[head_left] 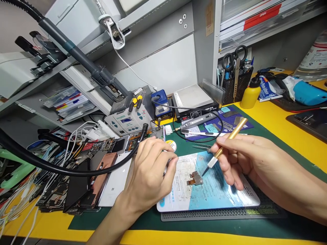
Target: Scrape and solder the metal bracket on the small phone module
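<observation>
Left hand (153, 170) curled, fingertips pinched, contents can't tell. Small circuit piece (196, 178) at its three-to-four o'clock, on printed pad (222, 197): likely light, flexible-tailed, fragile; hold edges. Right hand (250, 156) grasps pen-like tool (221, 152), tip at piece's two o'clock.

My skin is uncovered on both sides, from the fingertips to as far up as the view reaches. My left hand (150, 170) has a broad, smooth back narrowing to a slim wrist (126, 207), with slender fingers (159, 147), rounded knuckles and a fairly short thumb (170, 175). My left forearm (112, 223) is bare down to the bottom edge, its outline even. My right hand (251, 156) looks larger, being near the side of this wide view, with rounded fingertips. My right forearm (301, 190) is bare too, thick and smooth-sided out to the right edge.
</observation>
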The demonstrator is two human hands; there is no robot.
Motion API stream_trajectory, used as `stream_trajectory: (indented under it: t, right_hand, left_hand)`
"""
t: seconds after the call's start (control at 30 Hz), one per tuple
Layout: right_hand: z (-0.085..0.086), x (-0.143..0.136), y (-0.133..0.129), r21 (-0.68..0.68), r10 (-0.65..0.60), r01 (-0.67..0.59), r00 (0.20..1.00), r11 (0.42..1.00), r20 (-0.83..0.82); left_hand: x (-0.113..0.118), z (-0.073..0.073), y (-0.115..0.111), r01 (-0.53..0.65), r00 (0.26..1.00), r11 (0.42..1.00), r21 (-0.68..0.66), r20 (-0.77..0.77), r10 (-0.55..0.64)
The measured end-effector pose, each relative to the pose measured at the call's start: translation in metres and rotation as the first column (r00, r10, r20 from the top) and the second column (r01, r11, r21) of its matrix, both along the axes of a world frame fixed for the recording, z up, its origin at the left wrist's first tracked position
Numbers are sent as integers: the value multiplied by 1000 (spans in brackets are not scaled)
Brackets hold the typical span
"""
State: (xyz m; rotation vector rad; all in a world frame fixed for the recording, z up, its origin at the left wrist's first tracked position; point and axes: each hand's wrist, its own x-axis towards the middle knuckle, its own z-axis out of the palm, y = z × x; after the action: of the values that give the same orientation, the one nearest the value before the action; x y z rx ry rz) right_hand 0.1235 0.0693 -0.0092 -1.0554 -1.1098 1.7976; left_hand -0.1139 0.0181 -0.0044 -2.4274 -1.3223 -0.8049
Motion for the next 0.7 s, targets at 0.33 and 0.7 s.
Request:
stream_trajectory:
  t: [0.33, 0.7]
  right_hand:
    - [0, -1, 2, -7, 13, -13, 1000, 1000, -18]
    - [-1, -1, 2, 0, 29, -29, 999, 1000, -22]
  left_hand:
    - [6, -6, 1, 17, 999, 996, -89, -38, -21]
    - [1, -5, 1, 8, 999, 997, -82, -44, -12]
